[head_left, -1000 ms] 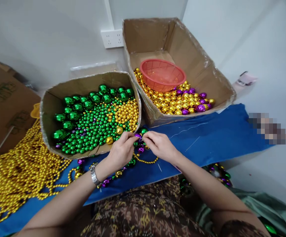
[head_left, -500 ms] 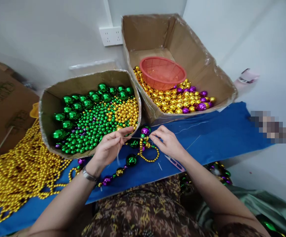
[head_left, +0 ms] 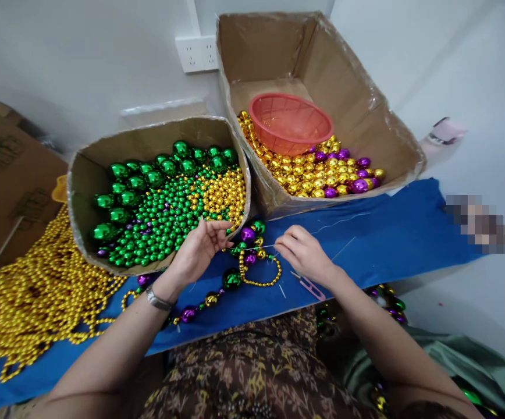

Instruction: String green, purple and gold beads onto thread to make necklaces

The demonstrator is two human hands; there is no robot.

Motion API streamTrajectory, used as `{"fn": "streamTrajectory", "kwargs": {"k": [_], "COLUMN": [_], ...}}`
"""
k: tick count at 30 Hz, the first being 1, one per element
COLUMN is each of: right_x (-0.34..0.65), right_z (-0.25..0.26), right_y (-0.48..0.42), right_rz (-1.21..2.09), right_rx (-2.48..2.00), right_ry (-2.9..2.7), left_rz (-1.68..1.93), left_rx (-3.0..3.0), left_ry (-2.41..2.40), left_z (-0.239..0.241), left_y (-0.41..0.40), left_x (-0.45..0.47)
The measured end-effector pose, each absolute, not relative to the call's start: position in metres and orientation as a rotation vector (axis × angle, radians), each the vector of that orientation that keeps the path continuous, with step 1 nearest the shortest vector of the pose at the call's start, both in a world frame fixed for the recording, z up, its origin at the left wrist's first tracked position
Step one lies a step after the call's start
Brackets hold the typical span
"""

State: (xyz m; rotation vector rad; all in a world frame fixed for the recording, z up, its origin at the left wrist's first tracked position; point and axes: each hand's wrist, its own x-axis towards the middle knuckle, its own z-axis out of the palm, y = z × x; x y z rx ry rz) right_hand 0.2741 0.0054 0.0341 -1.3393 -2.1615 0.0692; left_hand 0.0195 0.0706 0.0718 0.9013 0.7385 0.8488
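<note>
A thin pale string runs nearly straight between my hands, above the beads. My right hand pinches one end. At the other end, the string reaches the lower curled fingers of my left hand, whose thumb and forefinger stand apart; the exact grip is partly hidden. Below the string lies a bead strand with large green, purple and gold beads. A loop of small gold beads rests beside it on the blue cloth. Pink thread snips lie under my right wrist.
Behind my left hand stands a cardboard box of green, gold and purple beads. A larger box holds gold and purple beads and a red basket. Gold bead strands are heaped at left. White offcuts lie nearby.
My left hand has turned, its thumb lifting away from the string. My right hand has shifted slightly right. The loose string tail below my left hand no longer shows.
</note>
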Motion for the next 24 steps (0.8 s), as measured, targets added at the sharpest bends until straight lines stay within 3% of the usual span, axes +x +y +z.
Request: {"fn": "streamTrajectory", "kwargs": {"k": [5,8,24], "right_x": [0.268,0.254,0.216], "right_z": [0.078,0.086,0.037], "right_y": [0.012,0.03,0.023], "right_rz": [-0.38,-0.435,0.76], "right_rx": [-1.179,-0.982,-1.232], "right_ry": [-2.347,-2.35,-1.72], "left_rz": [0.653,0.487,0.665], "left_rx": [1.16,1.356,1.111], "left_ry": [0.771,0.755,0.777], "left_z": [0.085,0.086,0.077], "left_y": [0.075,0.075,0.074], "left_x": [0.032,0.039,0.033]}}
